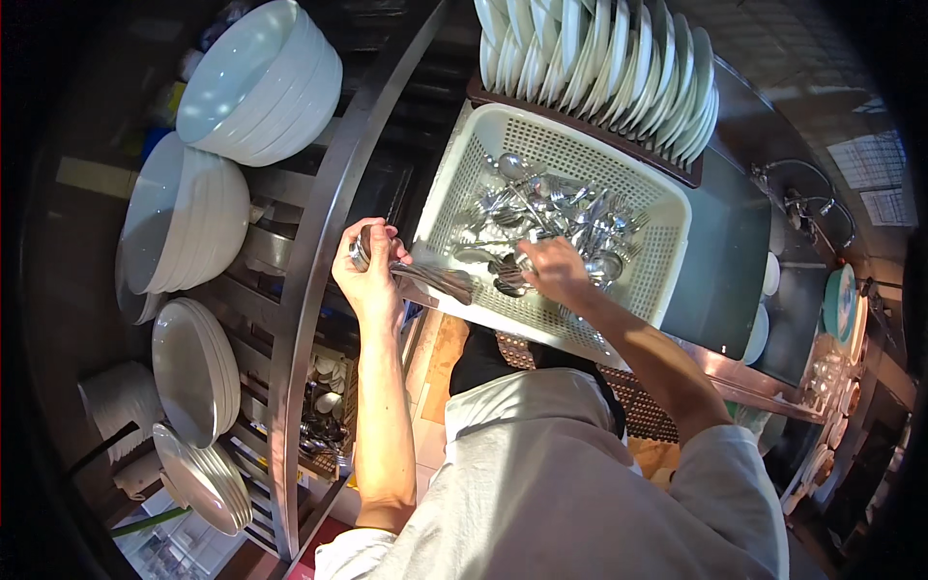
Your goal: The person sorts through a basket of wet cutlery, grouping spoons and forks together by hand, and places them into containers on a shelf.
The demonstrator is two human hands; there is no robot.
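Note:
My left hand [370, 280] is closed around a bundle of spoons [440, 282] at the near left corner of a white perforated basket [667, 222]. Their shiny rounded ends show by my thumb, and the blurred handles point right over the basket's rim. Inside the basket lies a loose heap of metal cutlery [590, 208], with forks and spoons mixed together. My right hand [559, 271] reaches down into this heap, fingers curled against the cutlery. Whatever those fingers grip is hidden beneath them.
A brown rack of upright white plates [599, 58] stands behind the basket. On the left, a metal shelf [319, 222] carries stacked white bowls [261, 87] and oval plates [193, 367]. A sink basin [720, 261] and a faucet [822, 205] are at right.

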